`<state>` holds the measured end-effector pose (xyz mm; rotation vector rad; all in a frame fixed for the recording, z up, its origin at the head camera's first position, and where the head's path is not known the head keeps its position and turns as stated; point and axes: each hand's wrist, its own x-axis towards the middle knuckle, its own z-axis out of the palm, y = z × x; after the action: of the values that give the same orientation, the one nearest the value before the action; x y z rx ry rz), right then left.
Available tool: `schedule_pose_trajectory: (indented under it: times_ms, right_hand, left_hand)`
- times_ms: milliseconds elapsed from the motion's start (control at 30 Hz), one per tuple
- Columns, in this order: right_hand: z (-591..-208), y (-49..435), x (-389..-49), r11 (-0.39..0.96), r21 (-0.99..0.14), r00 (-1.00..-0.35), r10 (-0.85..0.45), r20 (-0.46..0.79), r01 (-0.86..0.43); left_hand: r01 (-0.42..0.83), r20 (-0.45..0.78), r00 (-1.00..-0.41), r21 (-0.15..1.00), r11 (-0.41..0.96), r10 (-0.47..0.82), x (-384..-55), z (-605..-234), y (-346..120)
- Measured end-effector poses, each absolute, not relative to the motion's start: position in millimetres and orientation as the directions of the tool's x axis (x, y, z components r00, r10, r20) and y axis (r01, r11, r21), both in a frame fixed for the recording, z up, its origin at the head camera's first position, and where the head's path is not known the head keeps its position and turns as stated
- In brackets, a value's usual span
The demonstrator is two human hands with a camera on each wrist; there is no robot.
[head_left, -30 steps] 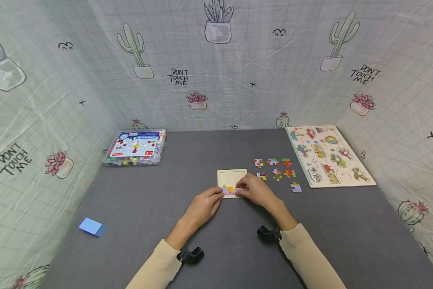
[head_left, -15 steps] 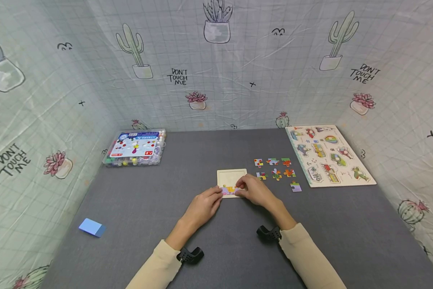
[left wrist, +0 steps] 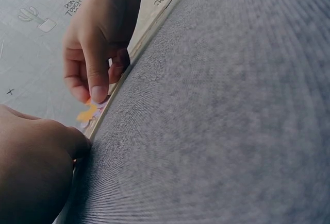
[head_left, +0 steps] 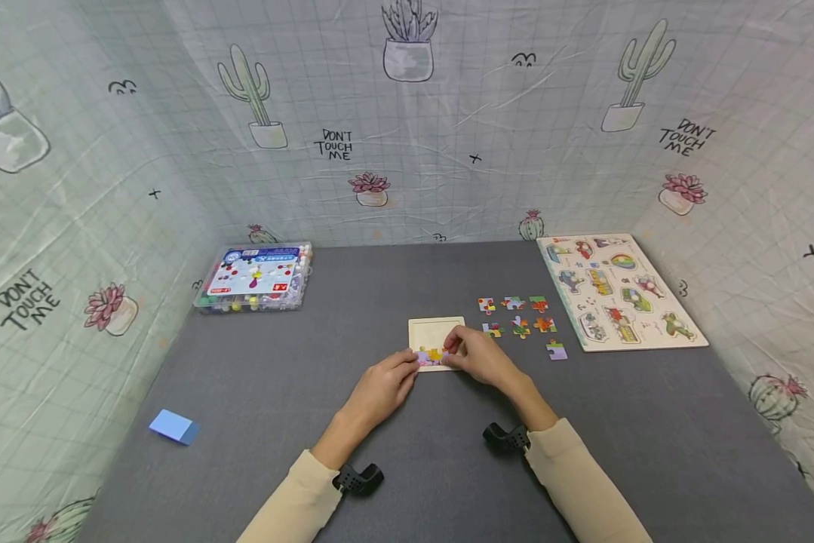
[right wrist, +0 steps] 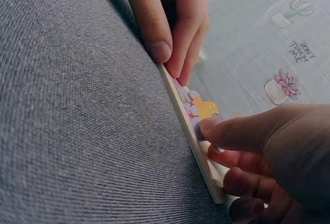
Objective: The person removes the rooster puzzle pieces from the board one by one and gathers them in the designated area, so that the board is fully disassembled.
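A small pale wooden puzzle tray (head_left: 434,332) lies mid-table, with joined yellow and purple jigsaw pieces (head_left: 433,354) along its near side. My left hand (head_left: 379,388) grips the tray's near left corner, thumb at the front edge and fingers over the side. At the near right of the tray, my right hand (head_left: 483,358) pinches a purple jigsaw piece (right wrist: 197,127) between thumb and index finger, right beside the yellow piece (right wrist: 207,108). The fingertips partly cover that purple piece. Several loose jigsaw pieces (head_left: 520,326) lie in rows to the right of the tray.
One loose purple piece (head_left: 557,352) sits nearer than the rows. A large picture puzzle board (head_left: 586,332) lies at the back right. A clear plastic box of colourful beads (head_left: 253,275) stands at the back left; a blue block (head_left: 173,427) is at the left. Printed fabric walls enclose the table.
The right hand's fingers shift very slightly at the purple piece inside the tray. The left hand and the loose pieces stay where they were.
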<state>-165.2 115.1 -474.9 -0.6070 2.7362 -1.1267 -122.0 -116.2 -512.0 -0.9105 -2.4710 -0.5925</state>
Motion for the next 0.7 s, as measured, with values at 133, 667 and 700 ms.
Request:
schedule_pose_trajectory:
  times_ms: [133,667,700]
  right_hand:
    - [-474.0,116.0,-165.5,0.611,-0.718,-0.906,-0.418,0.065,-0.333]
    - [-474.6,117.3,-168.2,0.626,-0.713,-0.902,-0.431,0.023,-0.318]
    - [-474.3,117.6,-168.2,0.624,-0.715,-0.902,-0.43,0.022,-0.315]
  left_hand:
    - [0.681,0.532,-0.687,0.233,0.694,0.496,-122.1,-511.1,-116.0]
    - [0.685,0.556,-0.676,0.232,0.691,0.483,-122.6,-512.7,-115.5]
    - [0.685,0.558,-0.676,0.231,0.691,0.482,-122.5,-512.8,-115.6]
